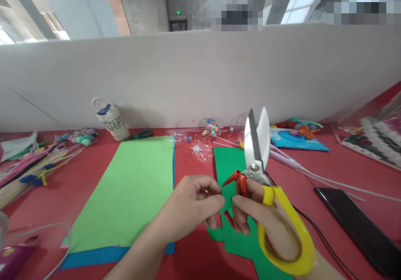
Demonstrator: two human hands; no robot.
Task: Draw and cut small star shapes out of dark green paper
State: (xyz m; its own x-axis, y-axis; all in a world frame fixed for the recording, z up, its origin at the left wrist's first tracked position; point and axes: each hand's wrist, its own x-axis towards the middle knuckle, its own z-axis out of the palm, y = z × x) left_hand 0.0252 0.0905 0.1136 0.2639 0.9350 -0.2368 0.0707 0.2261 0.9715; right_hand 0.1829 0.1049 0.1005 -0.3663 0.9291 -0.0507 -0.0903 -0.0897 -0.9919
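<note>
My right hand (266,217) grips yellow-handled scissors (275,196), blades up and slightly apart, and its fingertips also pinch a small red paper piece (239,182). My left hand (194,205) is curled, thumb and fingers pinching at the same red piece beside the right hand. Both hands hover over a dark green paper sheet (228,163) on the red table (313,188). A light green sheet (131,188) on a blue sheet (94,257) lies to the left.
A white bottle (110,119) stands at the back by a white partition (200,75). Pipe cleaners and pompoms (34,163) lie left. Cut clear plastic bottle parts (200,148) sit centre back. A black phone (360,225) with a cable lies right, craft packs (297,138) behind.
</note>
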